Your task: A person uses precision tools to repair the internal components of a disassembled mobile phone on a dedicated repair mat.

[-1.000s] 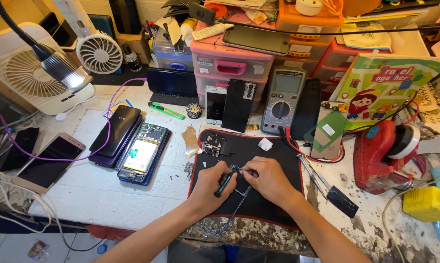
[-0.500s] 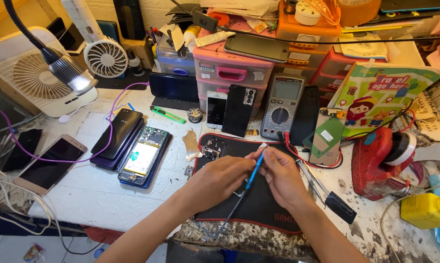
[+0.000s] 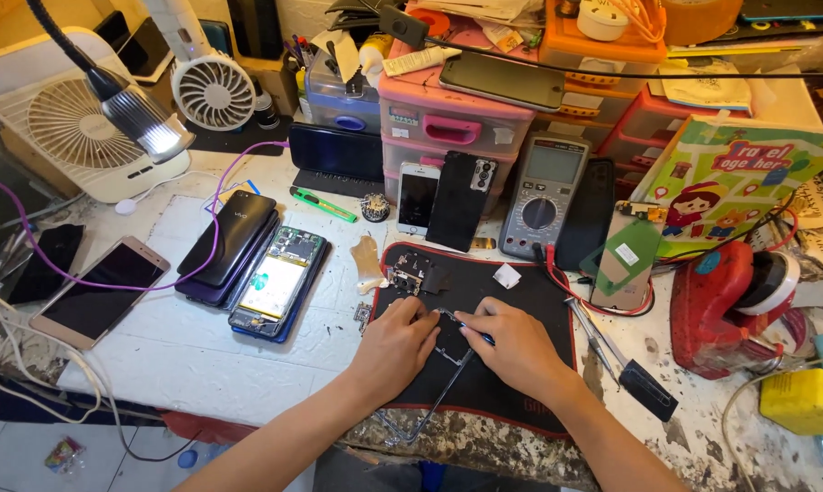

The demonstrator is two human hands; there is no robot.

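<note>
Both hands meet over a black work mat [image 3: 484, 383] at the near edge of a cluttered bench [image 3: 202, 355]. Between them lies a thin phone frame [image 3: 448, 369], a bare metal outline that runs from under the fingertips down toward the bench edge. Its upper end is hidden beneath the two hands, and its lower corner is hard to follow against the mottled, chipped bench edge.

The left hand [image 3: 395, 346] rests palm down on the mat, fingers curled close together and pressing on the top left part of the frame. Whether it pinches anything small cannot be made out. The right hand [image 3: 513, 344] lies just beside it, fingers drawn in narrow around a thin blue tool [image 3: 487, 339], of which only a sliver shows at the thumb; the tip is covered by the fingers. The two sets of fingertips almost touch over the frame's upper bar.

Small loose parts [image 3: 413, 276] lie at the mat's far left corner, too small to tell apart. A white scrap [image 3: 506, 275] sits on the mat beyond the right hand. An opened phone [image 3: 279, 282] lies to the left of the mat, beside a dark phone [image 3: 231, 239] with a purple cable across it. A grey meter [image 3: 545, 194] stands behind the mat. Tweezers [image 3: 593, 333] lie at the mat's right edge.
</note>
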